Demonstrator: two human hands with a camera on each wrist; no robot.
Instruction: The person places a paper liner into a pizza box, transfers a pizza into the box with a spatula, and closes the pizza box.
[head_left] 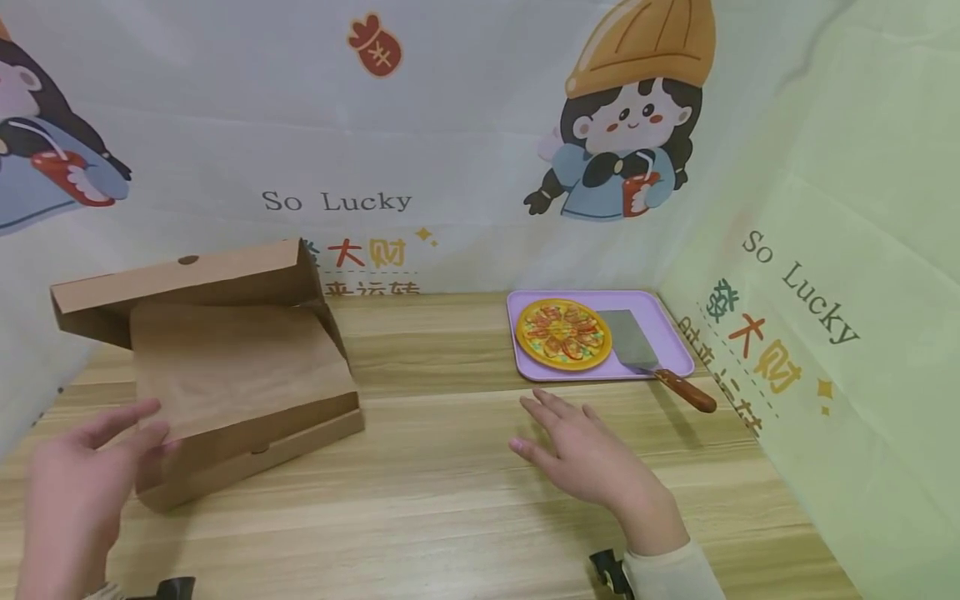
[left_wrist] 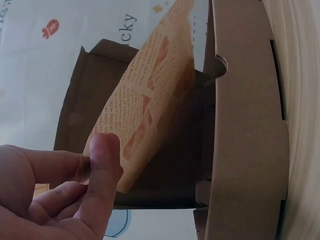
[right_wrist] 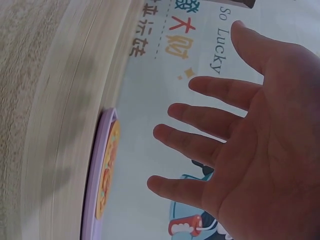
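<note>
An opened cardboard pizza box (head_left: 300, 442) stands at the left with its lid raised. Over its inside hangs a sheet of brown wrapping paper (head_left: 240, 358). My left hand (head_left: 82, 483) pinches the paper's near left corner between thumb and fingers. Newspaper-like print shows on the paper (left_wrist: 150, 95) in the left wrist view, where the sheet slants up over the box. My right hand (head_left: 588, 458) hovers above the table, fingers spread and holding nothing. Beyond it, a toy pizza (head_left: 562, 333) lies on a lilac tray (head_left: 645, 300).
A pizza server with a metal blade (head_left: 630, 337) rests beside the pizza, its wooden handle (head_left: 686, 390) jutting past the tray's near edge. Printed cloth (head_left: 465, 150) hangs along the back and right sides of the wooden table (head_left: 420, 500).
</note>
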